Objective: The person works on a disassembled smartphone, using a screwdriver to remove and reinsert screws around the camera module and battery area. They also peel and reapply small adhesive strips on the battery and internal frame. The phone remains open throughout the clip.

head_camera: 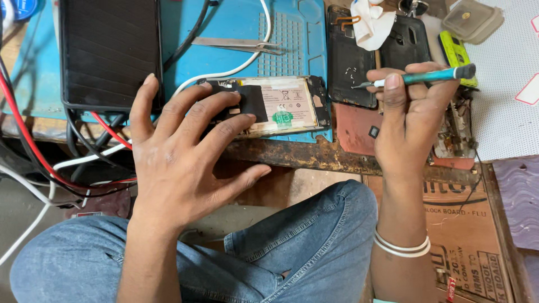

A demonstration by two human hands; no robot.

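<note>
Left hand [185, 151] lies flat with fingers spread, gripping nothing; its fingertips press on the opened rectangular phone with exposed pale battery and black tape [269, 106]. The phone lies on the blue rubber work mat [236, 28], at the front edge of the bench [314, 154]. Right hand [412, 109] is closed around a slim teal-handled screwdriver [421, 77], held near level, tip pointing left over a black plastic phone back cover [351, 62]. Steel tweezers [236, 44] rest on the mat behind the phone. A large black flat panel [109, 50] sits just left of the hand. White bangles [401, 247] circle the right wrist.
</note>
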